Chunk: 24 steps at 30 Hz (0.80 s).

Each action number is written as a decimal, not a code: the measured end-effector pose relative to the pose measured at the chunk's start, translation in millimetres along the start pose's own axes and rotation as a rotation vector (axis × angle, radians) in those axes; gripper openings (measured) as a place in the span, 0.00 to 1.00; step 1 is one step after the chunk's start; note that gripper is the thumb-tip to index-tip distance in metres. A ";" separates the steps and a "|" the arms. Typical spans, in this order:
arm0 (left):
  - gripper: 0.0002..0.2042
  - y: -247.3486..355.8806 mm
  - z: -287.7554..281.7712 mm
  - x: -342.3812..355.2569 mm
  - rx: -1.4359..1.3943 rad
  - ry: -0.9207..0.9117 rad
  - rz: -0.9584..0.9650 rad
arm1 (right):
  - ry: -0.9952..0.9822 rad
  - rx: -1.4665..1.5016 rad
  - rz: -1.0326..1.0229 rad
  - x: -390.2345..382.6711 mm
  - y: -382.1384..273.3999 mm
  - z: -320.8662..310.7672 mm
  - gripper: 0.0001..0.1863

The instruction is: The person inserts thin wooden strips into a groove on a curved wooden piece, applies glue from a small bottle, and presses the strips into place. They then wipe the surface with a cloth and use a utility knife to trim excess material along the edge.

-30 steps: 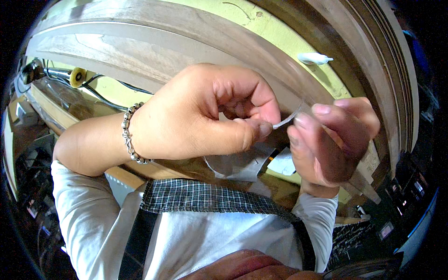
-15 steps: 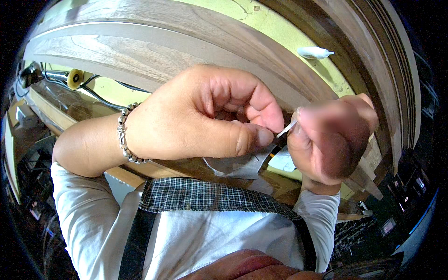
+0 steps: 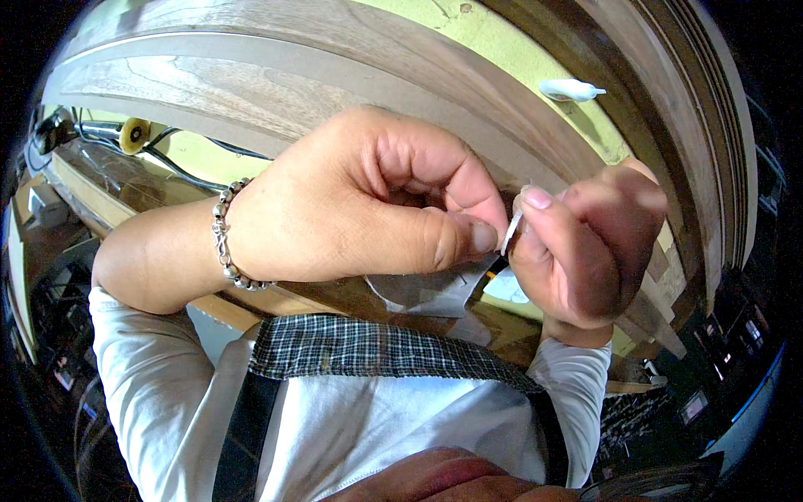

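Observation:
My left hand, with a metal bead bracelet on its wrist, is curled close to the camera. Its thumb and forefinger pinch a small thin white strip. My right hand meets it from the right and pinches the same strip from the other side, fingertips nearly touching. The strip stands almost edge-on between the two thumbs. A grey translucent sheet hangs just below both hands. What the strip is made of cannot be told.
Long curved wooden boards run behind the hands over a yellow-green surface. A small white object lies at the upper right. A yellow roll and black cables sit at the left. My checked apron top is below.
My right hand has curled in and closed toward the left hand. The white strip has turned from lying flatter to standing nearly edge-on between the fingertips.

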State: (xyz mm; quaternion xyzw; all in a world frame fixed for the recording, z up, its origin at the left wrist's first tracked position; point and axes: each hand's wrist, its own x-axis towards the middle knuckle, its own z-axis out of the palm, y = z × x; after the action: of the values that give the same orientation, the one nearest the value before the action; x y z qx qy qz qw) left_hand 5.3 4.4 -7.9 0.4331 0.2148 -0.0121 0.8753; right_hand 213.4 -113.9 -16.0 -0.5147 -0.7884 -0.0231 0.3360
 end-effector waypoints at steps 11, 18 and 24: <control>0.19 -2.2 -0.2 8.0 0.623 0.127 0.316 | -0.041 1.285 0.894 -4.5 -12.8 5.0 0.05; 0.12 -9.7 -3.8 11.7 0.380 0.210 0.296 | -0.158 1.319 1.082 2.7 -11.7 1.2 0.05; 0.06 -11.0 -11.1 10.3 0.700 0.195 0.483 | -0.316 1.337 1.118 3.1 -11.0 6.5 0.05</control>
State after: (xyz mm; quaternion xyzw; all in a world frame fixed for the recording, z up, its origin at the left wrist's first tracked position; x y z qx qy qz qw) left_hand 8.2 7.7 -26.1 0.7406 0.1720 0.1619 0.6290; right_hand 200.2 -114.1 -15.8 -0.5179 -0.3075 0.6813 0.4160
